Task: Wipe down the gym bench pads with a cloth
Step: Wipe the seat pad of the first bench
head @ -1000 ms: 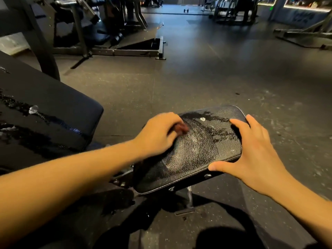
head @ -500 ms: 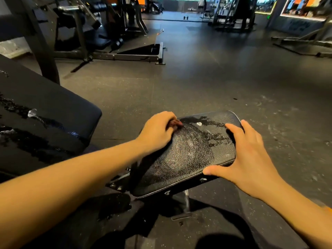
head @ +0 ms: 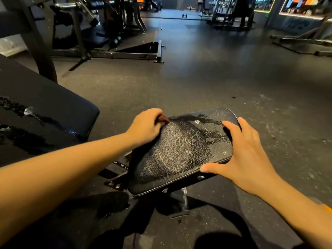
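A small black seat pad [head: 181,155], cracked and streaked with wet marks, sits low in the middle of the view. My left hand [head: 145,128] is curled round a small reddish-brown cloth [head: 163,119] at the pad's far left edge; only a corner of the cloth shows. My right hand [head: 244,151] holds the pad's right edge, with the fingers on top and the thumb against the near side. The long black back pad [head: 45,112] lies to the left, with wet streaks across it.
The pad's metal frame and foot [head: 181,200] stand on the dark rubber floor [head: 206,83]. A black weight machine frame [head: 111,53] stands behind on the left, and more machines line the far end. An upright post [head: 37,44] rises just behind the back pad.
My left hand with the cloth has slid from the pad's upper middle to its far left edge. My right hand keeps its hold on the right edge.
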The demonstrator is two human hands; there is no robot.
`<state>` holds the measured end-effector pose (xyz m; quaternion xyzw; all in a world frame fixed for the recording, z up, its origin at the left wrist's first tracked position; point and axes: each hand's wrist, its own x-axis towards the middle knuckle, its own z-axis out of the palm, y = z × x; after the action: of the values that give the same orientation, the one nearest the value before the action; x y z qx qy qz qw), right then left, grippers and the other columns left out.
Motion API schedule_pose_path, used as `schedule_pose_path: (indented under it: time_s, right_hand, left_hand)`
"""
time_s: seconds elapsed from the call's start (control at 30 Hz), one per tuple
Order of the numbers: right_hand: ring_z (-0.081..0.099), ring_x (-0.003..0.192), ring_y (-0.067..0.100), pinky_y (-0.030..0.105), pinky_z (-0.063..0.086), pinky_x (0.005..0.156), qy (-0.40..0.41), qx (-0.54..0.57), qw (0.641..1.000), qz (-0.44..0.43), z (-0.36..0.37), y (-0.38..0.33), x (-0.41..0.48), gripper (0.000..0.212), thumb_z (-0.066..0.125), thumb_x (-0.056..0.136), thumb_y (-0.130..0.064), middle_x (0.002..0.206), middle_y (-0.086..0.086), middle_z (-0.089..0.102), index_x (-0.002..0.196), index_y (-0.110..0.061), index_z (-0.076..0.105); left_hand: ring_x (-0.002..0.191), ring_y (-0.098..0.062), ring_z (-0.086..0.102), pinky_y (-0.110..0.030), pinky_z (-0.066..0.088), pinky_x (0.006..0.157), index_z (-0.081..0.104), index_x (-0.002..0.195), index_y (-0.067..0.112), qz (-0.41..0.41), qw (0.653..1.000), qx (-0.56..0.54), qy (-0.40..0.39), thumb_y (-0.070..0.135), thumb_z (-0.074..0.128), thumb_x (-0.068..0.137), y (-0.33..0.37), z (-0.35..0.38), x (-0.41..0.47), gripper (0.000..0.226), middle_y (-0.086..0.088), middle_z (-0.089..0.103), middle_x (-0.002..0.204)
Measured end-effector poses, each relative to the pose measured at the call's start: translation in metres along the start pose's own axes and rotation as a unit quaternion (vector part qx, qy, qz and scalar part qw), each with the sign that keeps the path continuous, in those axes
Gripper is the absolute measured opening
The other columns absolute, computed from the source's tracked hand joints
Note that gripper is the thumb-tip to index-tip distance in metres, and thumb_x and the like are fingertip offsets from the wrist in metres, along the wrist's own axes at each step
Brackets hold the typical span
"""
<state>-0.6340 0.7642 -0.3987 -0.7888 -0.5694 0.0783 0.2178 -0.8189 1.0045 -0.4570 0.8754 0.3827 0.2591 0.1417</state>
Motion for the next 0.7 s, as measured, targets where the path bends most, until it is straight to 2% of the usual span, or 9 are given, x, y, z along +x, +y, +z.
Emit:
schedule_pose_path:
  time_s: [0.03, 0.13, 0.23, 0.3, 0.4, 0.47, 0.57, 0.63, 0.7]
  right_hand:
    - [-0.005, 0.155, 0.015, 0.050, 0.021, 0.123, -0.001, -0.001, 1.000, 0.001, 0.000, 0.000, 0.000, 0.139, 0.063, 0.041, -0.088, 0.169, 0.001, -0.002, 0.159, -0.031, 0.018]
    - [-0.004, 0.155, 0.016, 0.050, 0.020, 0.123, -0.003, -0.008, 1.000, 0.001, 0.000, 0.000, 0.000, 0.139, 0.063, 0.041, -0.088, 0.169, 0.002, -0.001, 0.159, -0.030, 0.018]
    - [-0.006, 0.154, 0.014, 0.050, 0.021, 0.123, -0.008, -0.006, 1.000, 0.001, 0.000, 0.001, 0.001, 0.138, 0.063, 0.041, -0.088, 0.169, 0.000, -0.003, 0.159, -0.031, 0.016]
    - [-0.007, 0.154, 0.013, 0.050, 0.021, 0.123, -0.012, -0.003, 1.000, 0.001, 0.000, 0.001, 0.002, 0.138, 0.064, 0.042, -0.087, 0.169, -0.003, -0.005, 0.159, -0.033, 0.015]
    - [-0.009, 0.153, 0.011, 0.051, 0.020, 0.123, -0.019, -0.001, 1.000, 0.002, -0.001, 0.002, 0.003, 0.138, 0.064, 0.042, -0.087, 0.168, -0.005, -0.008, 0.158, -0.034, 0.013]
    - [-0.010, 0.153, 0.010, 0.050, 0.020, 0.123, -0.019, 0.005, 1.000, 0.001, -0.001, 0.002, 0.003, 0.138, 0.066, 0.043, -0.086, 0.168, -0.006, -0.008, 0.159, -0.035, 0.012]
    - [-0.011, 0.153, 0.010, 0.049, 0.020, 0.123, -0.018, 0.007, 1.000, -0.006, 0.000, 0.002, 0.003, 0.136, 0.070, 0.047, -0.085, 0.168, -0.007, -0.010, 0.159, -0.035, 0.010]
    - [-0.012, 0.153, 0.010, 0.047, 0.019, 0.123, -0.029, 0.001, 1.000, -0.013, -0.002, 0.004, 0.003, 0.135, 0.075, 0.050, -0.081, 0.168, -0.008, -0.012, 0.159, -0.036, 0.009]
    - [-0.010, 0.154, 0.008, 0.044, 0.017, 0.124, -0.049, 0.000, 0.998, -0.026, -0.009, 0.012, 0.005, 0.135, 0.080, 0.054, -0.075, 0.169, -0.007, -0.009, 0.160, -0.037, 0.005]
  left_hand:
    - [0.106, -0.026, 0.065, -0.037, 0.049, 0.089, 0.068, 0.103, 0.015, 0.037, 0.999, -0.029, -0.002, 0.015, 0.068, 0.093, 0.022, 0.000, -0.008, 0.010, -0.001, 0.072, 0.107]
    - [0.102, -0.013, 0.065, -0.029, 0.049, 0.093, 0.067, 0.108, 0.018, 0.176, 0.972, -0.124, -0.093, 0.005, 0.062, 0.089, 0.068, -0.017, -0.059, 0.023, 0.008, 0.071, 0.106]
    - [0.093, -0.011, 0.054, -0.022, 0.042, 0.085, 0.061, 0.107, 0.018, 0.255, 0.954, -0.056, -0.150, 0.007, 0.065, 0.091, 0.045, -0.036, -0.098, 0.019, 0.009, 0.060, 0.103]
    - [0.092, -0.012, 0.054, -0.027, 0.045, 0.082, 0.061, 0.105, 0.020, 0.214, 0.968, -0.004, -0.134, 0.011, 0.068, 0.092, 0.004, -0.038, -0.094, 0.017, 0.010, 0.060, 0.101]
    - [0.103, -0.026, 0.066, -0.032, 0.045, 0.078, 0.063, 0.100, 0.019, 0.022, 0.995, 0.035, -0.096, 0.014, 0.071, 0.092, -0.037, -0.032, -0.046, 0.012, 0.001, 0.071, 0.106]
    - [0.106, -0.034, 0.064, -0.035, 0.040, 0.074, 0.060, 0.096, 0.015, -0.042, 0.996, 0.031, -0.069, 0.017, 0.069, 0.094, -0.032, -0.018, -0.012, 0.010, -0.006, 0.071, 0.107]
    - [0.106, -0.027, 0.066, -0.039, 0.050, 0.088, 0.064, 0.098, 0.016, 0.018, 0.999, -0.044, -0.018, 0.013, 0.065, 0.092, 0.028, 0.000, -0.001, 0.007, -0.001, 0.072, 0.108]
    - [0.104, -0.018, 0.066, -0.041, 0.051, 0.094, 0.065, 0.103, 0.021, 0.103, 0.988, -0.103, -0.053, 0.006, 0.062, 0.086, 0.067, -0.005, -0.030, 0.023, 0.006, 0.072, 0.107]
    - [0.102, -0.011, 0.063, -0.032, 0.048, 0.095, 0.065, 0.109, 0.023, 0.195, 0.965, -0.130, -0.121, 0.000, 0.062, 0.083, 0.081, -0.021, -0.070, 0.035, 0.010, 0.069, 0.106]
